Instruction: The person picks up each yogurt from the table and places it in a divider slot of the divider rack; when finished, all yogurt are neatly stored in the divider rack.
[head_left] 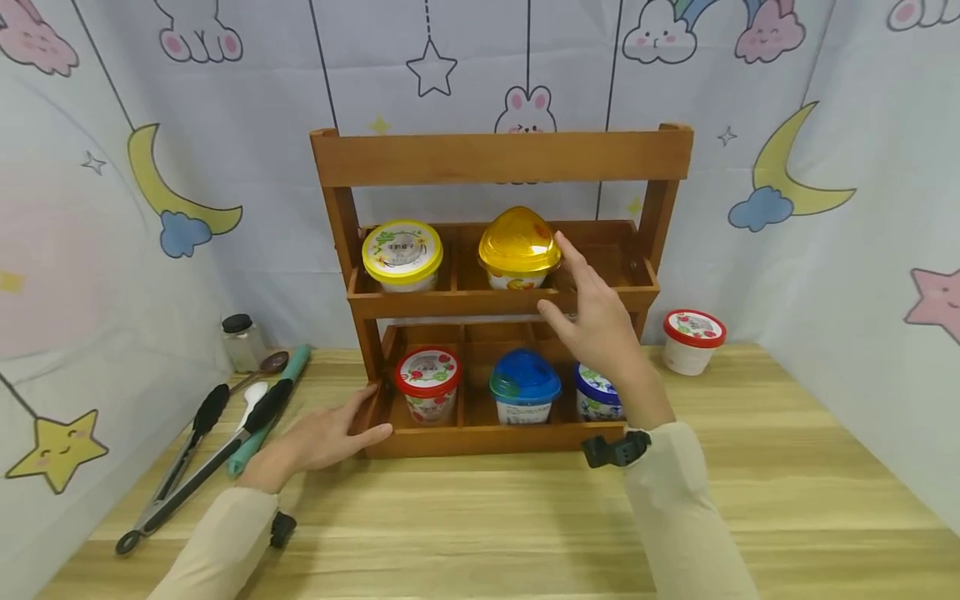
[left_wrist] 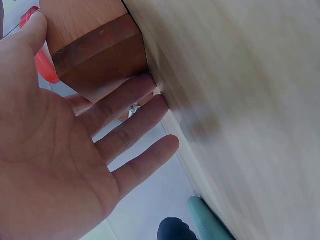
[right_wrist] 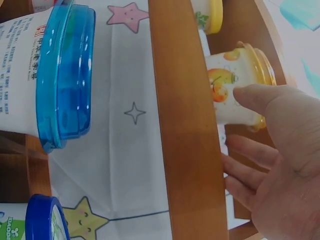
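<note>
A two-tier wooden rack (head_left: 502, 158) stands on the table. My right hand (head_left: 600, 321) is at the upper tier, beside a tub with a domed yellow lid (head_left: 519, 242). Its fingers are extended; the thumb lies in front of the orange-printed tub (right_wrist: 225, 92) in the right wrist view, and I cannot tell whether it touches. My left hand (head_left: 322, 437) rests against the rack's lower left corner (left_wrist: 100, 65), thumb over the front edge and fingers stretched along the side. Left of the domed tub sits a flat-lidded yellow tub (head_left: 402, 254).
The lower tier holds a red-lidded tub (head_left: 428, 383), a domed blue tub (head_left: 525, 387) and a flat blue-lidded tub (head_left: 596, 396). Another red-lidded tub (head_left: 692, 342) stands right of the rack. At left lie tongs (head_left: 202, 475), a teal rod (head_left: 247, 450), spoons and a jar (head_left: 243, 343).
</note>
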